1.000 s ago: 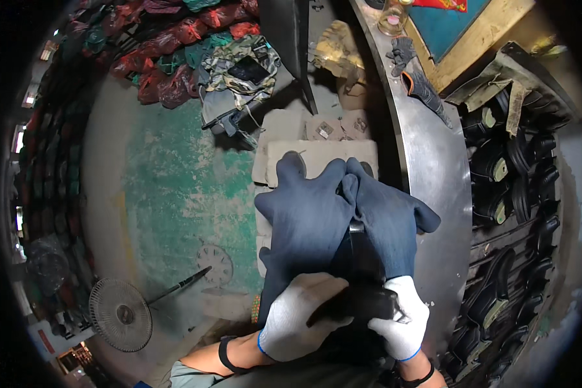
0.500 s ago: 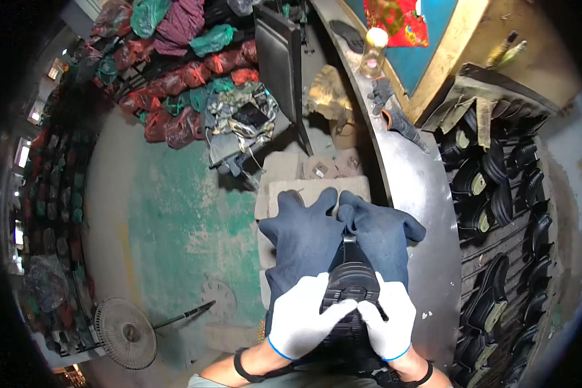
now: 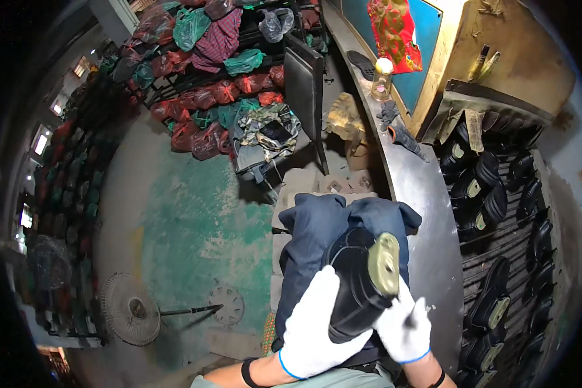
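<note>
here, gloved left hand (image 3: 320, 323) and right hand (image 3: 404, 326) both closed around a black shoe sole (image 3: 355, 284). probably light, stiff rubber; best gripped along its sides.

White gloves, black shoe, dark blue lap

Both hands wear white knit gloves with blue cuffs, the left hand (image 3: 317, 326) and right hand (image 3: 404, 326) closed around a black shoe (image 3: 355, 288) whose olive-tan insole (image 3: 386, 262) shows at the top. Under it lie dark navy trousers (image 3: 317, 233). The floor (image 3: 194, 226) to the left is patchy green over grey concrete. Far off, bags (image 3: 207, 97) are red, green and plaid pink. The tabletop (image 3: 427, 213) on the right is dull silver metal; beyond it a red and gold cloth (image 3: 398, 32) hangs on a blue panel (image 3: 427, 26). Rows of black shoes (image 3: 491, 194) with tan insoles fill the right.
</note>
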Motion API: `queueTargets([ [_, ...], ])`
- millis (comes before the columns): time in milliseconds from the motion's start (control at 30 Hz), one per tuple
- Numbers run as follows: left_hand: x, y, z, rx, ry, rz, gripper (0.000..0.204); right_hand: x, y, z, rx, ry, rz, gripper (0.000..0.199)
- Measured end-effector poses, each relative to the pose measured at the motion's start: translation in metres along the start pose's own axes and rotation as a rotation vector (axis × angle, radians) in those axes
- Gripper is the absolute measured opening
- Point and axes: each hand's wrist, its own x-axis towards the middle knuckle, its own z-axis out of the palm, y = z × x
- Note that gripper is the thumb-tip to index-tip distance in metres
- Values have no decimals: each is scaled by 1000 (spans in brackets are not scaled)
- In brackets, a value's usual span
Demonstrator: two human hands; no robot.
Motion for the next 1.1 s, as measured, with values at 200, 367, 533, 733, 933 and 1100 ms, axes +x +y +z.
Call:
queueTargets([
  [200, -8, -16, 15, 297, -559, 496, 52, 33, 3, -58, 285, -2, 264, 80],
  [367, 22, -40, -3, -192, -203, 142, 65, 27, 13, -80, 227, -65, 196, 101],
  [533, 54, -89, 85, -648, 106, -302, 52, 27, 0, -48, -166, -106, 88, 121],
  [733, 49, -145, 77, -1916, -353, -782, 68, 40, -6, -24, -405, 75, -38, 94],
  [933, 59, -134, 58, -2128, -385, -1008, 68, 99, 24, -33, -1295, -56, -489, 46],
  [1100, 53, -161, 73, -2198, -358, -878, 70, 109, 28, -6, -1369, 81, -417, 54],
])
